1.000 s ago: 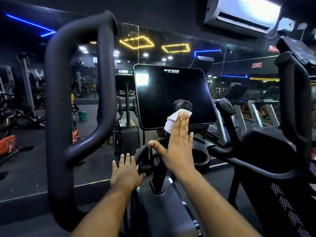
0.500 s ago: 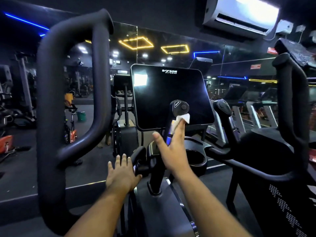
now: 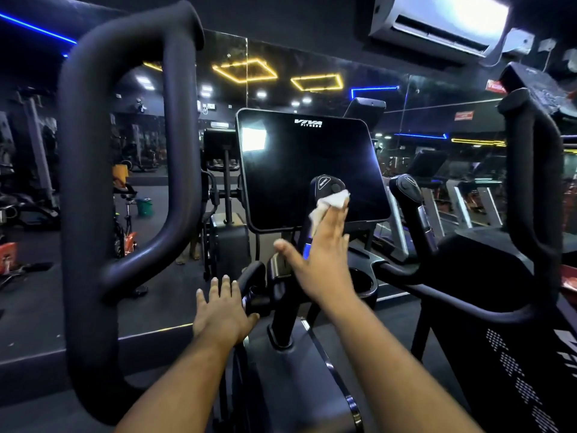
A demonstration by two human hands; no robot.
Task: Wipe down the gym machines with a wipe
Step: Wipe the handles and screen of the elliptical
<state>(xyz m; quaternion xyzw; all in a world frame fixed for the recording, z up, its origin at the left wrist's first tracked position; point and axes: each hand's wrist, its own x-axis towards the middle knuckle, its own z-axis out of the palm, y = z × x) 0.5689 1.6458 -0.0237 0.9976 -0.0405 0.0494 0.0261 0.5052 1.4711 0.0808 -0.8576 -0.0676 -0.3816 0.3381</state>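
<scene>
A black cardio machine fills the view, with a dark console screen (image 3: 309,164) in the middle. In front of the screen stands a short upright inner handle (image 3: 326,185) with a button cap. My right hand (image 3: 321,260) presses a crumpled white wipe (image 3: 327,206) against this handle with straight fingers, thumb spread to the left. My left hand (image 3: 223,310) lies flat, fingers straight, beside the end of a low black grip (image 3: 253,295) on the machine's left.
A tall looped black handlebar (image 3: 93,182) rises on the left and another tall bar (image 3: 530,189) on the right. A second inner handle (image 3: 409,189) stands right of the screen. A cup holder (image 3: 363,282) sits below my right hand. A mirror wall and treadmills lie behind.
My right hand has slid the wipe up the inner handle toward its cap. My left hand has stayed by the low grip.
</scene>
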